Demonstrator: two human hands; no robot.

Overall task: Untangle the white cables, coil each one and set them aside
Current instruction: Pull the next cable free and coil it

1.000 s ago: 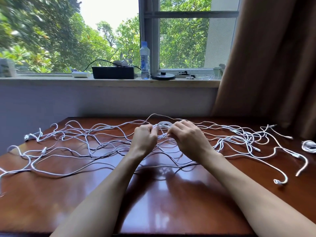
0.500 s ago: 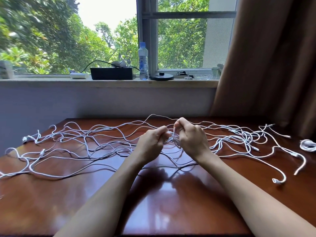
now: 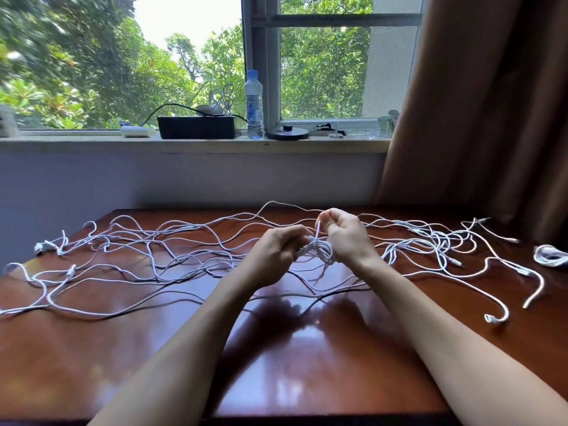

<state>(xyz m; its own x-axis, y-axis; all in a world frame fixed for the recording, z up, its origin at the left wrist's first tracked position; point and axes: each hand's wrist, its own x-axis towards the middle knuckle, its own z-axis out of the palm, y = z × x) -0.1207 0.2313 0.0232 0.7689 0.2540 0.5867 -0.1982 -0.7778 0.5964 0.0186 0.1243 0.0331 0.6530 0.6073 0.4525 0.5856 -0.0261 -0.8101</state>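
- Now my left hand [image 3: 276,250] grips the small coil [image 3: 322,253] of white cable just above the bench [image 3: 307,348], fingers curled round its loops.
- My right hand [image 3: 345,238] pinches the free strand rising from that coil, thumb and fingertips closed on it.
- To do this well, I judge I should lay the strand on in even loops. I should hold the bundle firm so it cannot spring apart, and draw slack gently so the tangle is not pulled tight.
- The tangle of white cables [image 3: 172,244] lies spread across the bench, behind and beneath my hands.
- Count: two hands, one coil in hand, one finished coil [image 3: 550,256] set aside at the bench's right edge. The loose cables cross too much to count.
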